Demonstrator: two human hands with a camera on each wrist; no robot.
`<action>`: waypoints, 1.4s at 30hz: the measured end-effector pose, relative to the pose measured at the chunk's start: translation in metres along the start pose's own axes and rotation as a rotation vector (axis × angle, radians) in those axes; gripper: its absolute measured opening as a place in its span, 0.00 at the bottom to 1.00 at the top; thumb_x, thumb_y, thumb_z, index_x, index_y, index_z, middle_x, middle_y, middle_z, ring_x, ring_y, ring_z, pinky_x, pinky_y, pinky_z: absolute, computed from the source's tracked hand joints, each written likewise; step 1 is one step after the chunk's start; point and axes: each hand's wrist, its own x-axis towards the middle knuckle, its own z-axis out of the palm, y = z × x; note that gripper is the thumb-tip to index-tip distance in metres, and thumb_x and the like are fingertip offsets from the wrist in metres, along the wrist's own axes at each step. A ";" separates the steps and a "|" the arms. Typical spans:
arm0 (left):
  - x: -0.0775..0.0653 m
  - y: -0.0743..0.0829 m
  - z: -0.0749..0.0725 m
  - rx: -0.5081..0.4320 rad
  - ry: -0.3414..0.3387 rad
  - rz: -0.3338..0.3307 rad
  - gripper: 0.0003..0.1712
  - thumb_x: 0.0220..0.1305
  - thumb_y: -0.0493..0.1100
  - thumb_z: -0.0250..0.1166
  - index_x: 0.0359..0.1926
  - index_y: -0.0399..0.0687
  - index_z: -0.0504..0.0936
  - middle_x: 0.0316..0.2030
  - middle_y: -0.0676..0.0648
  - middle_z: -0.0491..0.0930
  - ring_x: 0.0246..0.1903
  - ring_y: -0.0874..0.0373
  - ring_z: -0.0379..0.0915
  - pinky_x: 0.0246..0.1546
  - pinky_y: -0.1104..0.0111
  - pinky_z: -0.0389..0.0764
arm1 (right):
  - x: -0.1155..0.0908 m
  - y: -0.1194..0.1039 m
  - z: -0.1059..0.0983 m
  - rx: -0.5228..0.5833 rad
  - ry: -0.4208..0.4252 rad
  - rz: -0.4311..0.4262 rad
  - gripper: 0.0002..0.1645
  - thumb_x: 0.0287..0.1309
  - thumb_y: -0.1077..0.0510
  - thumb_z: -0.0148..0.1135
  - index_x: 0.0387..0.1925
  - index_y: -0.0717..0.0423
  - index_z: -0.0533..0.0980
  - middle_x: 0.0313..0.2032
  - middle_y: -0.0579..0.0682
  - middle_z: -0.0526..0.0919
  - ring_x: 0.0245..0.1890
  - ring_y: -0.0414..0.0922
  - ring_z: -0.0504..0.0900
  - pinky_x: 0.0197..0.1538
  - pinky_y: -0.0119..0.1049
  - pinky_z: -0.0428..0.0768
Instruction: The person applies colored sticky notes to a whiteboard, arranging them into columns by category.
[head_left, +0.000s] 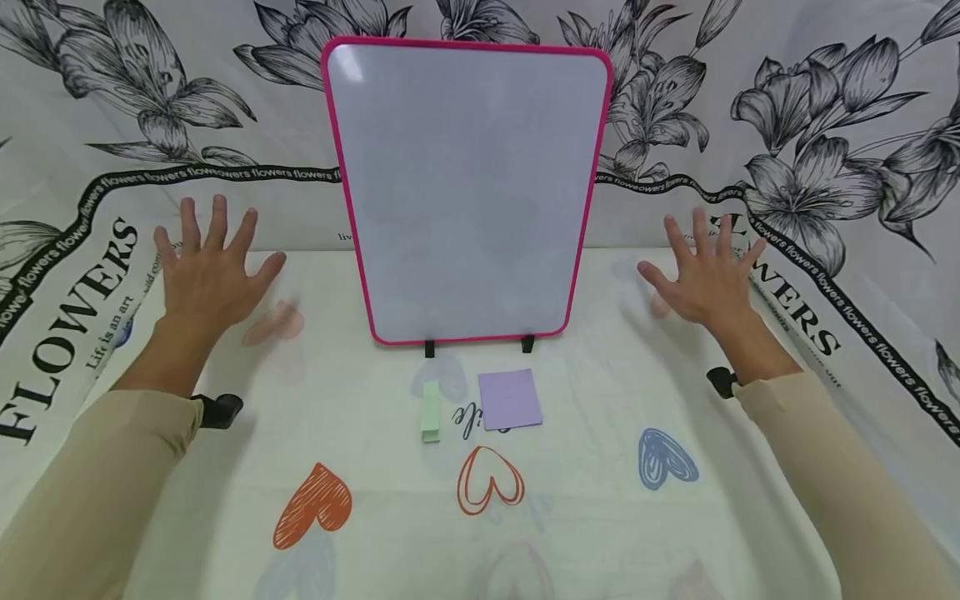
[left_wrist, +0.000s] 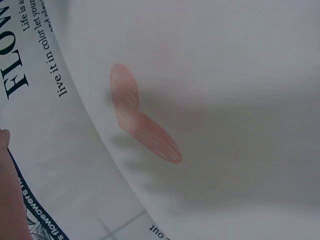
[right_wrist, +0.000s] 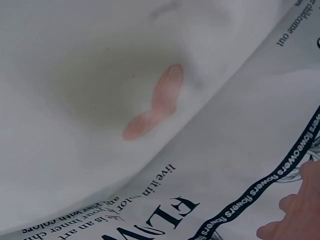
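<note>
Pink-framed whiteboard standing upright in the middle of the table, with two small black feet poking out along its bottom edge. Just in front of it, on the near side, there's a little pale green block, and a purple square sits just to the right of that, apart from it, covering part of some printed lettering.

Both hands are free, nothing in either one. Left hand is held out well to the left of the board with its fingers spread wide, and the right hand does the same over on the right, fingers fanned out too. Can't really tell if either one touches the cloth underneath. Wrist cams don't add much: each gets a pinkish heart print and just a bit of hand at the edge.

Beige sleeves, something black on each wrist, and a big black-and-white floral cloth behind it all. Orange heart and blue heart prints nearer the camera.
</note>
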 end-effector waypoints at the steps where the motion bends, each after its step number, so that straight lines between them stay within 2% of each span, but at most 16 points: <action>1: -0.001 0.002 -0.001 0.007 0.002 0.011 0.46 0.72 0.68 0.39 0.80 0.51 0.37 0.77 0.40 0.21 0.73 0.39 0.08 0.66 0.33 0.24 | -0.001 0.000 0.000 -0.001 0.001 -0.005 0.53 0.63 0.19 0.29 0.80 0.39 0.35 0.78 0.56 0.25 0.73 0.63 0.19 0.58 0.77 0.18; 5: -0.005 0.012 -0.004 0.020 0.023 0.066 0.46 0.72 0.67 0.41 0.80 0.52 0.38 0.77 0.42 0.21 0.74 0.40 0.09 0.66 0.34 0.23 | -0.008 -0.004 -0.001 -0.015 0.009 -0.032 0.53 0.64 0.20 0.30 0.80 0.39 0.36 0.78 0.56 0.27 0.74 0.63 0.20 0.59 0.77 0.19; 14: -0.025 0.031 -0.008 -0.012 0.135 0.168 0.45 0.71 0.63 0.48 0.80 0.56 0.43 0.79 0.45 0.27 0.76 0.43 0.16 0.68 0.35 0.26 | -0.035 -0.025 -0.005 0.009 0.034 -0.137 0.50 0.67 0.24 0.34 0.80 0.38 0.36 0.79 0.52 0.29 0.76 0.62 0.26 0.61 0.75 0.20; 19: -0.039 0.040 -0.011 -0.050 0.243 0.244 0.44 0.69 0.64 0.49 0.79 0.56 0.48 0.79 0.46 0.33 0.77 0.44 0.21 0.70 0.37 0.29 | -0.050 -0.041 -0.011 0.024 0.042 -0.207 0.50 0.67 0.25 0.38 0.80 0.38 0.38 0.79 0.52 0.32 0.77 0.58 0.28 0.63 0.74 0.22; 22: -0.045 0.047 -0.014 -0.086 0.318 0.290 0.45 0.69 0.71 0.39 0.79 0.57 0.48 0.79 0.48 0.33 0.77 0.46 0.23 0.71 0.39 0.32 | -0.058 -0.050 -0.014 0.034 0.042 -0.251 0.49 0.67 0.27 0.41 0.80 0.39 0.40 0.79 0.51 0.34 0.78 0.57 0.30 0.65 0.73 0.24; 25: -0.048 0.059 -0.018 -0.130 0.412 0.354 0.46 0.69 0.74 0.30 0.80 0.57 0.48 0.79 0.50 0.33 0.78 0.47 0.26 0.72 0.42 0.34 | -0.064 -0.061 -0.015 0.041 0.044 -0.288 0.48 0.68 0.28 0.42 0.80 0.39 0.41 0.79 0.51 0.36 0.78 0.57 0.35 0.67 0.72 0.27; 29: -0.052 0.079 -0.025 -0.172 0.520 0.470 0.43 0.71 0.70 0.34 0.79 0.56 0.50 0.79 0.48 0.39 0.78 0.45 0.32 0.73 0.43 0.36 | -0.072 -0.073 -0.016 0.046 0.048 -0.331 0.47 0.68 0.30 0.44 0.80 0.39 0.43 0.79 0.51 0.38 0.78 0.57 0.39 0.68 0.72 0.31; 32: -0.054 0.095 -0.028 -0.173 0.525 0.539 0.41 0.72 0.68 0.35 0.79 0.56 0.52 0.79 0.46 0.41 0.78 0.45 0.34 0.73 0.43 0.37 | -0.076 -0.082 -0.017 0.047 0.056 -0.368 0.47 0.67 0.30 0.46 0.80 0.39 0.44 0.79 0.50 0.39 0.78 0.56 0.40 0.69 0.72 0.34; 36: -0.057 0.112 -0.028 -0.179 0.476 0.588 0.42 0.72 0.69 0.34 0.79 0.56 0.53 0.79 0.46 0.42 0.78 0.46 0.34 0.73 0.43 0.37 | -0.081 -0.093 -0.016 0.051 0.076 -0.434 0.48 0.66 0.31 0.49 0.80 0.41 0.47 0.79 0.50 0.41 0.78 0.55 0.41 0.70 0.70 0.37; 42: -0.058 0.136 -0.022 -0.224 0.460 0.655 0.42 0.72 0.70 0.35 0.79 0.57 0.53 0.79 0.47 0.44 0.77 0.44 0.39 0.73 0.43 0.38 | -0.086 -0.109 -0.009 0.072 0.056 -0.525 0.49 0.65 0.30 0.51 0.79 0.41 0.48 0.79 0.49 0.44 0.78 0.55 0.42 0.72 0.66 0.33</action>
